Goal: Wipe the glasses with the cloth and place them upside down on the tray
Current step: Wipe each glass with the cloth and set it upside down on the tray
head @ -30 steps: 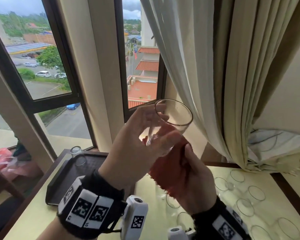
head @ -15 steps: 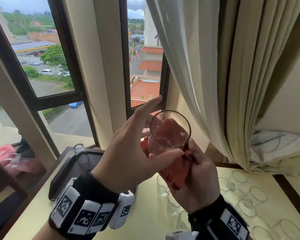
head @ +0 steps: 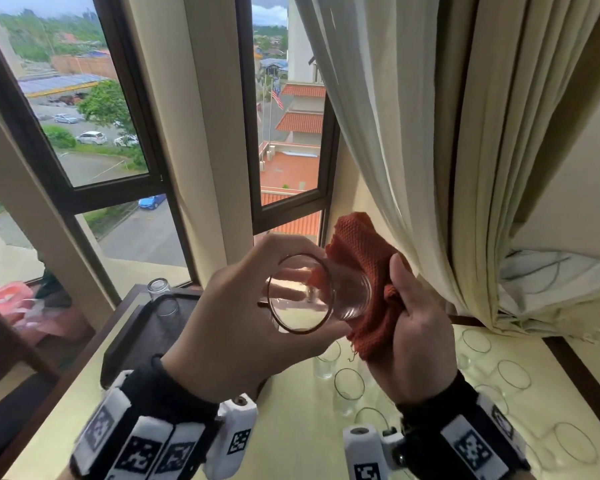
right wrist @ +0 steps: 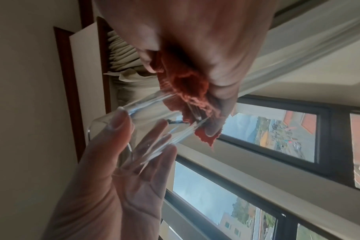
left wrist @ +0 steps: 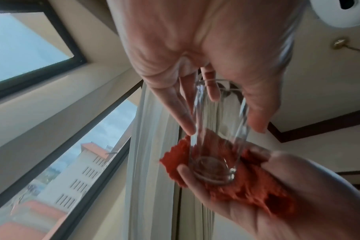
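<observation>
Clear smooth glass [head: 317, 294] gripped sideways in left hand [head: 243, 327], fingers curled round. Right hand [head: 413, 327] clutching bumpy waffle-weave red cloth [head: 364, 258] against its thick base, up over the dark tray [head: 132, 334].

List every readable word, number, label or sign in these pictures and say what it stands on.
No readable words or numbers anywhere.
Wrist bands: black-and-white square code markers only, no letters.
Flag outside the window: striped, no text.
Held glass and red cloth: no printing visible.
</observation>
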The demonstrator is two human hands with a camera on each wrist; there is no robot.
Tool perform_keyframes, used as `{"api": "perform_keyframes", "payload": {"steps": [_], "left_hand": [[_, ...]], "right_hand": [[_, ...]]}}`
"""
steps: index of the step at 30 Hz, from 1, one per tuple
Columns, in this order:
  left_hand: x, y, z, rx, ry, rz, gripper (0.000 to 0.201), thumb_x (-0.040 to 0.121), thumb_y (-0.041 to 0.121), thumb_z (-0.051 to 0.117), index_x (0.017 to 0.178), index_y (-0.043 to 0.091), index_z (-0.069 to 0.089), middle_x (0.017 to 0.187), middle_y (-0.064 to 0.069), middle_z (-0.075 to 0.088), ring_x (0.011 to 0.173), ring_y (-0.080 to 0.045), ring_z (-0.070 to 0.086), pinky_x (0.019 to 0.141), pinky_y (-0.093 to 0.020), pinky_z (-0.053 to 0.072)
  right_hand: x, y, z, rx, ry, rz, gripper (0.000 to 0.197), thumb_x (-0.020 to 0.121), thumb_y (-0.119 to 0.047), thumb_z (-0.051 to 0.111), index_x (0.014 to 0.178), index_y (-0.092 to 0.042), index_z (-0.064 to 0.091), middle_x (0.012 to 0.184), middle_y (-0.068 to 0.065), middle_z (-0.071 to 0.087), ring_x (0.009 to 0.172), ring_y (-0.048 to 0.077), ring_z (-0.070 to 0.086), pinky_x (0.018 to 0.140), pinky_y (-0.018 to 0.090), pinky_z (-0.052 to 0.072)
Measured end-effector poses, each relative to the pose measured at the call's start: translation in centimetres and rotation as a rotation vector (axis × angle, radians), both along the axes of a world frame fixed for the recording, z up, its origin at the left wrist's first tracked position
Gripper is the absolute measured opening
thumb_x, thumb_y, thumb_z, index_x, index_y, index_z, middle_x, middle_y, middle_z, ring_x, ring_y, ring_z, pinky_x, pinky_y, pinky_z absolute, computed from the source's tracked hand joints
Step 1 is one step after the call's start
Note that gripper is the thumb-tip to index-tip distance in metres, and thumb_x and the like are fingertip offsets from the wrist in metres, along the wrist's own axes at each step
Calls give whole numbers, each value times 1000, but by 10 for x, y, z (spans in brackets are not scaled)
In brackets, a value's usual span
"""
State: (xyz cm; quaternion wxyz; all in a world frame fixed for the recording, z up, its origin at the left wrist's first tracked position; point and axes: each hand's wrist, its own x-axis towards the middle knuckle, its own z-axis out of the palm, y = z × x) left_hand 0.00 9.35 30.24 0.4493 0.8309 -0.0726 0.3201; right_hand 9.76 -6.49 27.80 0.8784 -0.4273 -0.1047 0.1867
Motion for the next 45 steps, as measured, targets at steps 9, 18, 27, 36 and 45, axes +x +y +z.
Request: {"api": "perform_keyframes", "payload": {"steps": [9, 18, 27, 36, 45], "left_hand": [[10, 0, -24, -455, -111, 44, 72, 67, 34, 95, 124, 22, 54, 118, -7, 78, 111, -31, 77, 88, -38, 65], [13, -10, -36, -501, -45, 44, 74, 61, 37, 97, 120, 18, 56, 112, -2, 80, 104, -24, 79, 83, -34, 66], [17, -5, -38, -520, -41, 58, 74, 61, 38, 95, 121, 14, 59, 107, -1, 80, 95, -21, 80, 75, -28, 65], [25, -7, -39, -524, -76, 132, 73, 68, 39, 97, 121, 13, 54, 109, 0, 81, 101, -21, 79, 79, -24, 63], [25, -16, -36, -519, -88, 75, 73, 67, 33, 99, 120, 16, 52, 110, -2, 82, 100, -24, 80, 83, -32, 65]], "right_hand": [[-10, 10, -15, -61, 3, 19, 41, 102, -39, 53, 127, -13, 71, 115, 19, 77, 107, 36, 75, 91, 44, 55], [3, 2, -3, -336, -614, -108, 33, 108, -6, 47, 129, -21, 67, 110, -25, 75, 86, -7, 65, 74, 7, 45], [13, 8, 5, -224, 99, -30, 40, 109, -33, 50, 123, -3, 72, 112, 22, 78, 107, 39, 75, 104, 51, 54], [-16, 12, -28, -211, 24, -144, 27, 107, -34, 54, 118, -22, 76, 106, 7, 81, 94, 21, 77, 88, 39, 57], [2, -1, -1, -389, -636, -215, 29, 103, -27, 52, 119, -41, 73, 96, -5, 72, 74, 11, 55, 67, 22, 46]]}}
